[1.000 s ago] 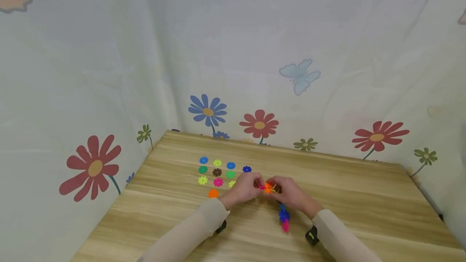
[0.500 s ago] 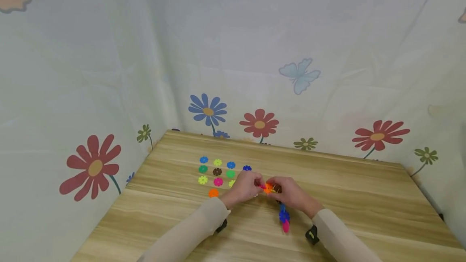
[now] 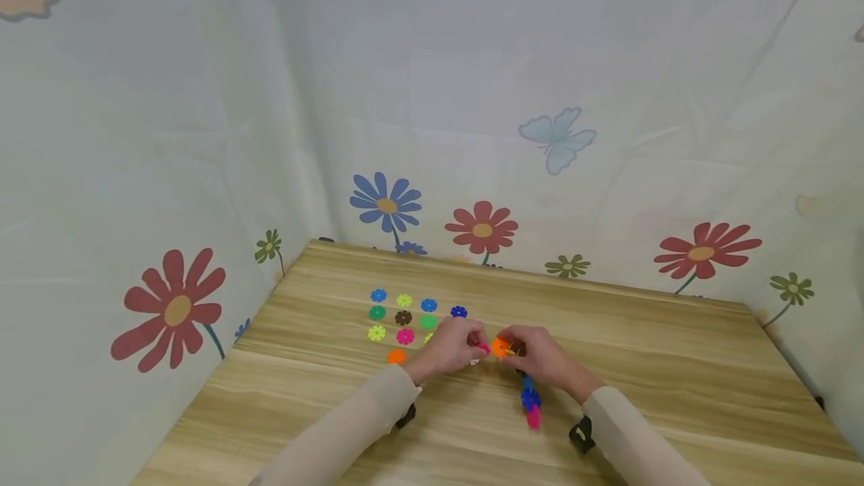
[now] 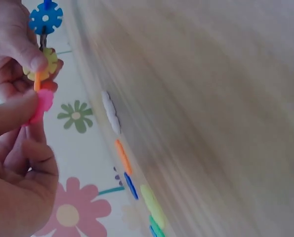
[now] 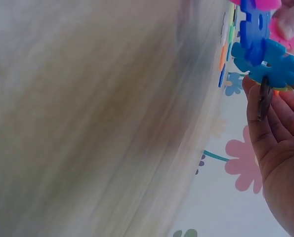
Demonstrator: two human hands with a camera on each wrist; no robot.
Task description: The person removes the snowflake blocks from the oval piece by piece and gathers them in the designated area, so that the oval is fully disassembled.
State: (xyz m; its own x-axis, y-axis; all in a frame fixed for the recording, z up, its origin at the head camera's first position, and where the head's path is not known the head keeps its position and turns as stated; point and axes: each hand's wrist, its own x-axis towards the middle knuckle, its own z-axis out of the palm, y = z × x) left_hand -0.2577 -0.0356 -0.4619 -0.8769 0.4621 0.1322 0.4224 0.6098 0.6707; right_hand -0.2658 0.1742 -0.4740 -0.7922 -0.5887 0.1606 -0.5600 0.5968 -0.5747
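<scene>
My left hand (image 3: 451, 349) pinches a pink notched flower disc (image 4: 45, 102) between thumb and finger. Facing it, my right hand (image 3: 545, 360) holds a chain of interlocked discs by its yellow disc (image 4: 48, 64). An orange disc (image 3: 500, 347) sticks out of the chain towards the pink one, with a narrow gap between them in the head view. Below the right hand hang a brown disc (image 5: 264, 102), a light blue disc (image 5: 275, 66), a dark blue disc (image 3: 531, 399) and a pink end disc (image 3: 534, 418).
Loose discs lie flat in rows on the wooden table (image 3: 648, 396), left of the hands, among them an orange disc (image 3: 396, 357) and a brown disc (image 3: 403, 317). A white disc (image 4: 111, 113) lies by the left hand. A flower-printed curtain (image 3: 432, 96) stands behind the table.
The pink disc in the left hand and the orange disc, touching in the earlier head views, now stand slightly apart. The chain's hanging end has swung a little to the right.
</scene>
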